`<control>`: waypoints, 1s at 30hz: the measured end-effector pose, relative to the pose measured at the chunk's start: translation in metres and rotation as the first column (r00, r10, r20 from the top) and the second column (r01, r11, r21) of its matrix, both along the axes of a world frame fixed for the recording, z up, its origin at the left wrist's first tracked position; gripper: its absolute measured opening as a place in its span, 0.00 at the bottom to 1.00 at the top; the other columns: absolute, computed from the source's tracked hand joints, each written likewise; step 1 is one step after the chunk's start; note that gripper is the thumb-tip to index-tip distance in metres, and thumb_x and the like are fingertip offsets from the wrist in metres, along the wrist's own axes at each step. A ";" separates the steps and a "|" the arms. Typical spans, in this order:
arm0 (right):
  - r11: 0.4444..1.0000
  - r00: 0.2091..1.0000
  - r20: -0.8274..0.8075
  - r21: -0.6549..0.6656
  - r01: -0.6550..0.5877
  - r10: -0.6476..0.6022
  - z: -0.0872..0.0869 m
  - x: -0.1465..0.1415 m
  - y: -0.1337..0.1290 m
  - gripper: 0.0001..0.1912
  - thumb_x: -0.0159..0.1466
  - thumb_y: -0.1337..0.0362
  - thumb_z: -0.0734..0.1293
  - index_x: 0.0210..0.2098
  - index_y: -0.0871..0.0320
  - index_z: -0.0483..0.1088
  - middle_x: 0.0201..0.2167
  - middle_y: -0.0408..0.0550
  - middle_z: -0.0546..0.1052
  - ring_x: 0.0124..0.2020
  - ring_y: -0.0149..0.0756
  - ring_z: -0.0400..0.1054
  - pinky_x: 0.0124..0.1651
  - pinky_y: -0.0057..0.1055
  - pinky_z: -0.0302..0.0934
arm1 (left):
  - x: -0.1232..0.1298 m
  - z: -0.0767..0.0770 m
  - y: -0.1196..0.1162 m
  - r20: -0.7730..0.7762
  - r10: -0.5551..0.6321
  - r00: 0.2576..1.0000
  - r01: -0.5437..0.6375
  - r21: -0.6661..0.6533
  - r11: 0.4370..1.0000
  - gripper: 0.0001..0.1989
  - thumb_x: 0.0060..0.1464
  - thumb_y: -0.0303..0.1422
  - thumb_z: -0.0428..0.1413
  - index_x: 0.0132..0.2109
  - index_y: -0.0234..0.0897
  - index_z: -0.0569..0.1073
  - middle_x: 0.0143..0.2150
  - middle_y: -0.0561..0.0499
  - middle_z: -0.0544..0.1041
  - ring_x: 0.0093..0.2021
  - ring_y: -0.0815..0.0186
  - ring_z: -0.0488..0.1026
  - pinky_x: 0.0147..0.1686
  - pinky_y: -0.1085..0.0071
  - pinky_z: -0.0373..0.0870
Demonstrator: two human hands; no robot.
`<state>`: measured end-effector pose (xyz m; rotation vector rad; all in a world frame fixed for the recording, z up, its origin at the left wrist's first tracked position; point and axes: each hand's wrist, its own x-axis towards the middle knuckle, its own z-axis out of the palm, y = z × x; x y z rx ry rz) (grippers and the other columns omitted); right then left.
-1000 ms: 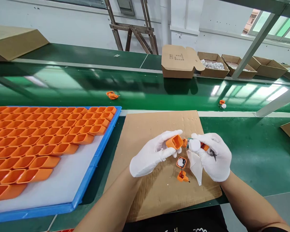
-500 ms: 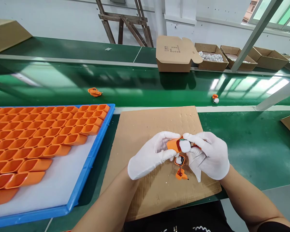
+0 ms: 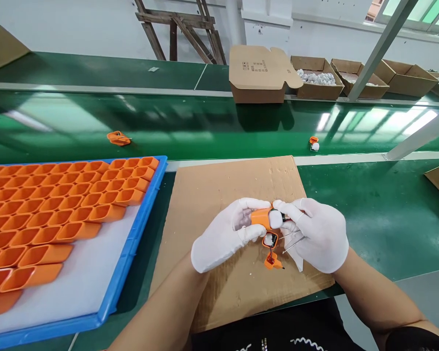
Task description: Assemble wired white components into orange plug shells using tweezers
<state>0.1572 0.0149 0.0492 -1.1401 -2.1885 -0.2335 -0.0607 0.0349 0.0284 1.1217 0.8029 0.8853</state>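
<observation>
White gloves cover both my hands above a cardboard sheet (image 3: 223, 190). My left hand (image 3: 230, 234) grips an orange housing (image 3: 260, 217) from the left. A white rounded part (image 3: 275, 219) shows at the housing's right end. My right hand (image 3: 312, 234) pinches at that end, with its fingertips on a small dark and orange piece that is partly hidden. Thin metal tips, like tweezers, stick out leftward from under the right fingers. Below the housing, a small orange-rimmed part (image 3: 269, 239) is joined by wires to an orange piece (image 3: 272, 261).
At the left a blue tray (image 3: 131, 243) holds rows of orange shells (image 3: 62, 209). On the green belt beyond lie an orange part (image 3: 119, 138) and a small orange and white part (image 3: 314, 143). Cardboard boxes (image 3: 258, 92) line the back shelf; a metal post rises at right.
The view has shifted slightly. The orange part on the belt has moved left, and the orange and white one a little left. Thin metal tips now show below my right fingers. Both hands keep their grip.
</observation>
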 end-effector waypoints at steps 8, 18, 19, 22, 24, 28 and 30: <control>0.996 0.990 0.124 -0.049 0.075 -0.068 0.007 -0.004 -0.006 0.17 0.63 0.69 0.63 0.49 0.55 0.76 0.30 0.42 0.76 0.23 0.31 0.64 0.24 0.33 0.50 | 0.004 0.001 -0.001 0.086 -0.039 0.996 0.039 -0.003 0.999 0.17 0.53 0.35 0.68 0.49 0.37 0.76 0.44 0.43 0.82 0.31 0.65 0.79 0.29 0.71 0.77; 0.971 0.933 0.279 -0.011 0.238 -0.226 0.003 -0.019 -0.017 0.23 0.59 0.74 0.62 0.52 0.60 0.76 0.24 0.43 0.73 0.20 0.33 0.61 0.22 0.35 0.44 | 0.018 -0.007 -0.006 0.051 0.071 0.996 -0.067 -0.079 0.995 0.21 0.49 0.37 0.71 0.48 0.35 0.76 0.37 0.45 0.82 0.27 0.65 0.78 0.27 0.70 0.76; 0.969 0.936 0.263 -0.011 0.248 -0.236 0.002 -0.020 -0.017 0.23 0.60 0.73 0.62 0.53 0.62 0.75 0.24 0.44 0.74 0.21 0.33 0.62 0.22 0.35 0.45 | 0.019 -0.008 -0.006 0.079 0.082 0.993 -0.075 -0.094 0.993 0.22 0.49 0.37 0.71 0.48 0.35 0.75 0.36 0.46 0.82 0.26 0.66 0.78 0.27 0.70 0.76; 0.977 0.983 0.113 -0.141 0.158 -0.143 0.004 -0.018 -0.017 0.25 0.61 0.72 0.61 0.57 0.64 0.73 0.32 0.47 0.78 0.27 0.34 0.68 0.24 0.32 0.53 | 0.021 -0.011 -0.003 0.176 0.059 0.983 -0.041 -0.105 0.994 0.23 0.50 0.40 0.70 0.49 0.34 0.74 0.31 0.49 0.80 0.25 0.66 0.77 0.27 0.68 0.76; 0.957 0.998 -0.056 -0.291 0.020 -0.038 0.006 -0.015 -0.015 0.27 0.62 0.70 0.62 0.60 0.62 0.70 0.40 0.48 0.79 0.32 0.33 0.72 0.28 0.29 0.61 | 0.019 -0.011 0.000 0.208 0.007 0.978 0.012 -0.090 0.996 0.24 0.51 0.43 0.69 0.50 0.33 0.75 0.30 0.49 0.80 0.25 0.66 0.77 0.27 0.69 0.76; 0.916 0.957 -0.286 -0.395 -0.074 -0.046 0.003 -0.008 -0.007 0.19 0.64 0.66 0.67 0.54 0.53 0.76 0.38 0.46 0.78 0.30 0.31 0.71 0.31 0.29 0.65 | 0.016 -0.012 0.004 0.193 -0.043 0.980 0.062 -0.097 0.993 0.26 0.51 0.44 0.69 0.51 0.33 0.76 0.32 0.48 0.81 0.26 0.67 0.77 0.24 0.73 0.74; 0.903 0.926 -0.373 -0.415 -0.111 -0.057 0.001 -0.006 -0.003 0.14 0.66 0.67 0.66 0.48 0.50 0.80 0.32 0.44 0.76 0.29 0.31 0.70 0.30 0.28 0.65 | 0.015 -0.014 0.004 0.192 -0.055 0.980 0.076 -0.104 0.992 0.26 0.51 0.44 0.69 0.51 0.33 0.75 0.31 0.48 0.81 0.26 0.67 0.77 0.24 0.74 0.73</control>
